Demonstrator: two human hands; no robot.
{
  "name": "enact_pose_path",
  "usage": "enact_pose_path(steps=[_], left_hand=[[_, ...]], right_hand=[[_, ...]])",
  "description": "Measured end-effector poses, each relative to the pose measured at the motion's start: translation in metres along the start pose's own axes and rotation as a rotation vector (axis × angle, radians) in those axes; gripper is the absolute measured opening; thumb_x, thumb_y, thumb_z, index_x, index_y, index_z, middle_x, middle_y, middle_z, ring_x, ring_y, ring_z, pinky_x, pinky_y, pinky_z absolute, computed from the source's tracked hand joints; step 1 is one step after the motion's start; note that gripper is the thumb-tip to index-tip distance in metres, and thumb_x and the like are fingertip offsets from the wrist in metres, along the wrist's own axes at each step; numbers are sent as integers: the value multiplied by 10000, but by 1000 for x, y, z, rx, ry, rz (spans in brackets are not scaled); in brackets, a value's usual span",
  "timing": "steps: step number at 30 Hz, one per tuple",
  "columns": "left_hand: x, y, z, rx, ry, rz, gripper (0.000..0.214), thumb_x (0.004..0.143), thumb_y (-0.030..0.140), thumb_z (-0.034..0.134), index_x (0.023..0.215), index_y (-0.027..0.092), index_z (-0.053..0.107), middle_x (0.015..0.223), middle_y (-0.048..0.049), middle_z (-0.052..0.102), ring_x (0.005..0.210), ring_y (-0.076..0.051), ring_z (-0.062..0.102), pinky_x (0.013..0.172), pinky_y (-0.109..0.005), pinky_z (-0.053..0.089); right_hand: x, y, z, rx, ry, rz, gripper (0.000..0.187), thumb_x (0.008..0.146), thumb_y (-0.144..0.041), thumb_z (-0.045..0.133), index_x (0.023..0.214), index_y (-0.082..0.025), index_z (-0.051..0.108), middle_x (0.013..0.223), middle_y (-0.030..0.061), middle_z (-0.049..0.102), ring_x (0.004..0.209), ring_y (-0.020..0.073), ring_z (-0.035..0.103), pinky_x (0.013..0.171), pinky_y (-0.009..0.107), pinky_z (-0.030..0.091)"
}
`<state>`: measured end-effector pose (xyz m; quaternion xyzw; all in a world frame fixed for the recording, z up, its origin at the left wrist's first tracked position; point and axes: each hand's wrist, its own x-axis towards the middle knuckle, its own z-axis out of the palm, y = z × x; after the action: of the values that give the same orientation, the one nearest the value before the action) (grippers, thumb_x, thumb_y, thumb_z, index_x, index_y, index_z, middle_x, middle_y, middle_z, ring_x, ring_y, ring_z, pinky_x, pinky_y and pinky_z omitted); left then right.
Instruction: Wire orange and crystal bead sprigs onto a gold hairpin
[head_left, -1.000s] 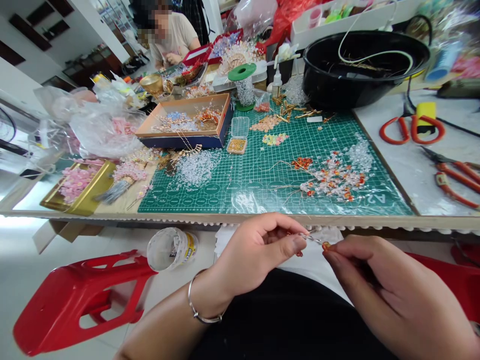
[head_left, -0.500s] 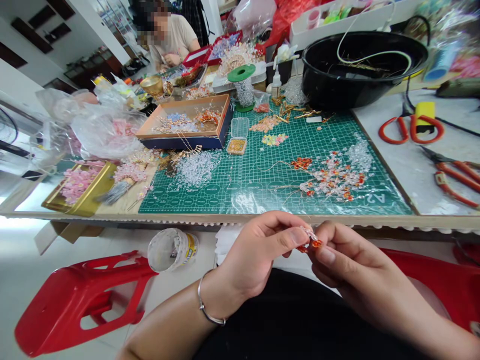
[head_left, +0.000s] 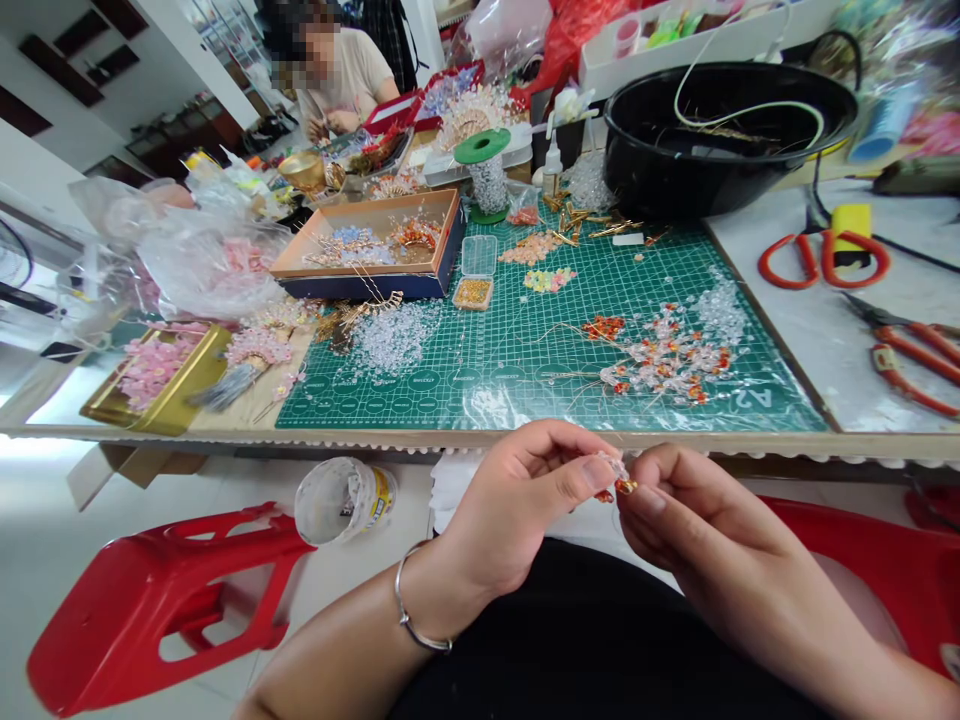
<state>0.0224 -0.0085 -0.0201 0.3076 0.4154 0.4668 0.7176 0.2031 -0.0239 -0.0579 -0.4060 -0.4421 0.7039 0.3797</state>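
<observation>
Just in front of the table edge, my left hand (head_left: 517, 515) pinches a small sprig of clear and orange beads (head_left: 624, 486) between thumb and fingers. From the other side, my right hand (head_left: 709, 530) is closed, thumb against forefinger, at the orange end of the same sprig. Fine wire on it is too small to follow. Beyond my hands, a cluster of finished-looking clear and orange beaded sprigs (head_left: 667, 360) lies on the green cutting mat (head_left: 517, 375), wire stems toward the left. A little heap of orange beads (head_left: 603, 327) sits beside it.
Red-handled pliers (head_left: 911, 370) and cutters (head_left: 825, 262) lie at the right, near a black basin (head_left: 675, 165). Clear beads (head_left: 394, 340), a bead box (head_left: 474, 292), a cardboard tray (head_left: 360, 285) and a green spool (head_left: 484, 147) stand leftward. A person (head_left: 352, 75) sits across.
Both hands stay nearly in place. The beads at my fingertips have turned slightly, and my right fingertips have shifted a little. Across the table, the person's hands have moved.
</observation>
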Motion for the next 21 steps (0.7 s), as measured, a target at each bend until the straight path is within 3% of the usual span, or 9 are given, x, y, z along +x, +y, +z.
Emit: enact_pose_path(steps=[6, 12, 17, 21], left_hand=[[3, -3, 0, -15, -6, 31, 130, 788, 259, 869, 817, 187, 766, 776, 4, 695, 702, -88, 569, 682, -229, 440], [5, -3, 1, 7, 9, 16, 169, 766, 280, 865, 771, 172, 735, 727, 15, 650, 661, -84, 516, 608, -223, 387], [4, -2, 2, -37, 13, -54, 175, 759, 279, 853, 765, 159, 726, 717, 4, 649, 622, -79, 515, 535, -214, 347], [3, 0, 1, -63, 23, -96, 189, 770, 279, 850, 764, 144, 718, 705, -7, 649, 645, -83, 571, 516, -191, 346]], right_hand=[[3, -4, 2, -192, 59, -130, 267, 1009, -461, 588, 855, -243, 580, 683, -32, 523, 628, 120, 495, 563, 221, 462], [8, -13, 2, -536, 138, -461, 94, 979, -332, 641, 902, -278, 632, 901, 7, 685, 866, 166, 670, 752, 264, 567], [2, -11, 2, -786, 189, -564, 39, 1002, -277, 600, 986, -275, 565, 756, -17, 652, 610, 131, 634, 544, 240, 528], [-3, -15, 3, -958, 217, -592, 100, 1008, -334, 570, 1069, -266, 528, 803, 2, 672, 624, 140, 677, 552, 240, 573]])
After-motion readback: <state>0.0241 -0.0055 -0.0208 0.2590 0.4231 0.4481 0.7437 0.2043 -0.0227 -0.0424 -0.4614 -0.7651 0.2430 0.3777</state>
